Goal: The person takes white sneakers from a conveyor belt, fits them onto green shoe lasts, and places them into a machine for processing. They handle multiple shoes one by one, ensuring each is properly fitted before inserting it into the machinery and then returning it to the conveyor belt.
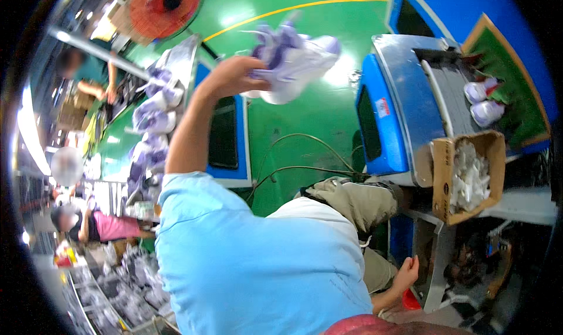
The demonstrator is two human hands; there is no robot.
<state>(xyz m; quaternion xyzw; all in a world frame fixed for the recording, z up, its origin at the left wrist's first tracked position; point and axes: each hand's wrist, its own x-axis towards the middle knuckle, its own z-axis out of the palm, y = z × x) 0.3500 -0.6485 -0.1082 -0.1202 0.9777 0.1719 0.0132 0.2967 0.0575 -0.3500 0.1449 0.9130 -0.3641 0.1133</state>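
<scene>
My left hand (239,77) is closed on a white and lavender sneaker (293,62), held out at arm's length above the green floor. The sneaker is blurred by motion, and I cannot tell whether a second one is with it. Low on the right, my right hand (406,275) is beside my knee, its fingers curled together. Whether anything is inside those fingers is hidden. Two more white and lavender sneakers (487,113) stand at the outlet of a blue and metal machine (404,94) on the right.
A cardboard box (443,179) of crumpled white pieces sits at the machine's near end. On the left, several similar sneakers (155,121) line a bench. Cables (305,137) cross the floor (293,159). A red round fan (164,7) stands far left; other people work beyond the bench.
</scene>
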